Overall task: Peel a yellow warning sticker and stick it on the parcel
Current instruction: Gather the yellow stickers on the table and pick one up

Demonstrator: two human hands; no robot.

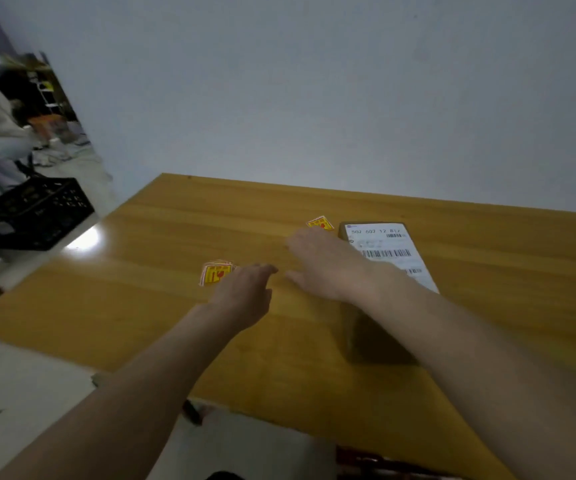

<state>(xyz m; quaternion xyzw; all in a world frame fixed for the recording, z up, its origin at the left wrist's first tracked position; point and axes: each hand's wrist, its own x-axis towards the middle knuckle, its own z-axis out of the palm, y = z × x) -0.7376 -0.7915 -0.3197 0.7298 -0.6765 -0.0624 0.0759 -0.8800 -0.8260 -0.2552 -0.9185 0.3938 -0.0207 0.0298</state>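
Both hands reach out over the surface (141, 306) with nothing gripped. The left hand (245, 296) is loosely open, fingers half curled, its fingertips touching or just over the near edge of a small stack of stickers (215, 271) lying left of the surface's middle. The right hand (324, 265) is spread flat, palm down, just left of the parcel (388, 251), which lies toward the right side, label up. A loose sticker (319, 223) sits beyond the right fingertips, beside the parcel's far left corner; whether the fingers touch it I cannot tell.

The step in hand looks like picking up a sticker to peel. To do it well, pin the stack with one hand and lift only the top sheet; then bend a corner so the yellow face parts from its backing, and peel slowly to avoid curling or tearing. Choose bare cardboard, not the barcode label.
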